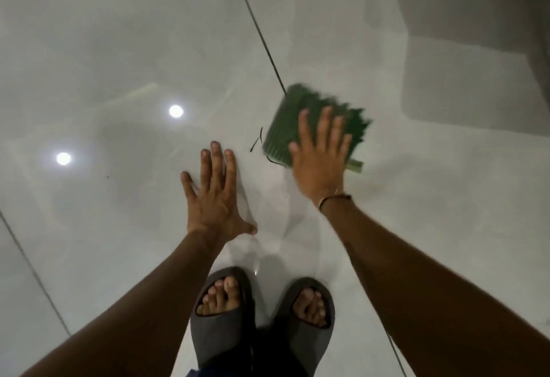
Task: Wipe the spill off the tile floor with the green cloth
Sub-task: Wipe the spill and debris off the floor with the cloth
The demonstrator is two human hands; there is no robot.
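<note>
A: Hands?
B: Right hand (320, 156) flat, fingers spread, palm down on the green ribbed cloth (293, 125); thin cord bracelet (333, 199) at the wrist. Left hand (215, 195) splayed, palm down on the glossy pale grey tile floor (119, 49), holding nothing.
A: Cloth?
B: Dark green, squarish, ridged weave, far edge motion-blurred. Loose dark threads (257, 140) trail off its left side. It lies flat beside a dark grout line (256, 24), ahead of the right foot.
A: Spill?
B: Cannot tell; the tile only shows faint sheen and two round light reflections (176, 111).
A: Else?
B: Dark grey moulded open-toe slides (221, 326), nearest the camera.
</note>
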